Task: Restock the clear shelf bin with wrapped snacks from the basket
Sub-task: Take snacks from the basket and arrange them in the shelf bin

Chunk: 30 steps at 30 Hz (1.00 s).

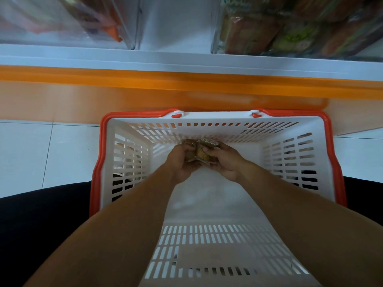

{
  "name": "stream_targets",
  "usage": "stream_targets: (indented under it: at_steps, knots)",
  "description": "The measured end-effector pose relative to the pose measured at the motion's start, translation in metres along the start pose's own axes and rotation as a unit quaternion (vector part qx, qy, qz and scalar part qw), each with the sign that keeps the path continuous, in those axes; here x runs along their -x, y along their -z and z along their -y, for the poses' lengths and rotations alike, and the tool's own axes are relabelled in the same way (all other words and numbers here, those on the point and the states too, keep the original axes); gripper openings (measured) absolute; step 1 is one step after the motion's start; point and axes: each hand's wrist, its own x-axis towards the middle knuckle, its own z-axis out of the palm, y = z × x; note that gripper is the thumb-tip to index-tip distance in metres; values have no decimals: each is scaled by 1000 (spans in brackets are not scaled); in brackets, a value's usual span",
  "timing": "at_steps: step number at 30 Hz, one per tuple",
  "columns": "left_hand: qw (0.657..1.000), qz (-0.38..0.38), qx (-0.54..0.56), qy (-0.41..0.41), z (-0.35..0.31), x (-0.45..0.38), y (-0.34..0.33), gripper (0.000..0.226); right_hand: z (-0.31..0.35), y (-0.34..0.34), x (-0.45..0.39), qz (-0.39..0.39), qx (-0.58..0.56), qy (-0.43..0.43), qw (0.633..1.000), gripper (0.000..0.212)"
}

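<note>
1. While both forearms reach down into it, the white slotted basket (132, 162) with its orange-red rim sits on pale floor tiles (41, 154), its far edge close against the orange base (145, 94) of a white shelf (186, 61).
2. On that shelf stand a blurred clear bin (68, 23) at the left and, at the right, the clear shelf bin (216, 44), packed with orange and green wrapped packs.
3. Deep in the basket, near its far wall, the left hand (182, 162) and the right hand (226, 162) cup the wrapped snacks (199, 151) between them, fingers curled round the bunch from either side.
4. These snacks look small, brownish-yellow, with crinkled wrappers; their count is too blurred to tell.
</note>
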Motion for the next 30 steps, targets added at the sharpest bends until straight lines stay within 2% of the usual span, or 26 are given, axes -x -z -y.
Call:
stream_targets:
  at_steps: [4,7,13,18,26,30]
  knots:
    - [999,24,-24,-5,0,0,0,34,5,2,7,13,-8,-25,1000,35]
    - [999,32,-38,-11,2,-1,0,39,10,4,14,23,28,-29,999,36]
    - [998,58,-23,-18,3,9,0,44,20,4,33,19,183,-3,983,52]
    - [995,70,-68,12,1,40,6,31,25,2,63,43,354,13,934,59]
    - [980,106,-166,-17,-28,112,-22,44,67,-19,141,73,285,50,954,43]
    - [964,158,-214,-4,-49,162,-44,38,100,-31,203,104,351,62,929,40]
